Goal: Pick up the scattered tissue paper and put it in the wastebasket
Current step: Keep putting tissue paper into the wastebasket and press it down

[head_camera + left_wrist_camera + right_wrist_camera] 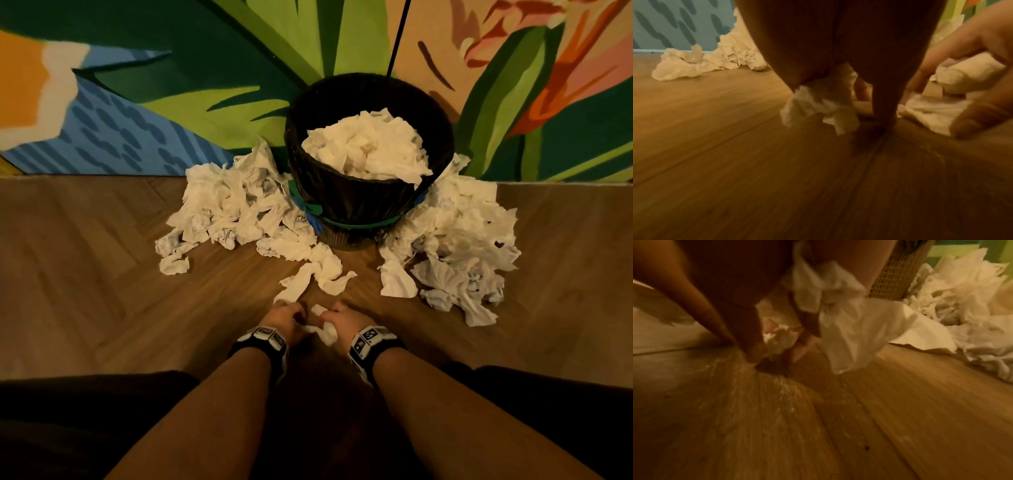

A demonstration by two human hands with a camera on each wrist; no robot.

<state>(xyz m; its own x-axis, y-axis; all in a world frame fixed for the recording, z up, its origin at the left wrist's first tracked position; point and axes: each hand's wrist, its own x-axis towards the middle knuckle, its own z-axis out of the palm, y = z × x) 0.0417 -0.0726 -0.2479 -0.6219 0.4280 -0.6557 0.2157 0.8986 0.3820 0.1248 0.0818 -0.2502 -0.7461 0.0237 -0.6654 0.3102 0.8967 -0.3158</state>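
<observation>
Tissue (pixel 325 330) is bunched in your left hand (pixel 286 320) and right hand (pixel 342 323); the heaped wastebasket (pixel 359 202) may spill it back onto the floor (pixel 102 274).

Herringbone wood floor (pixel 102 274) w/ painted leaf mural wall (pixel 205 68) behind.

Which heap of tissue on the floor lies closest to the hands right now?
The small loose strip of tissues on the floor before the wastebasket, just beyond the left hand and right hand. The big left pile and right pile flank the basket farther off.
</observation>
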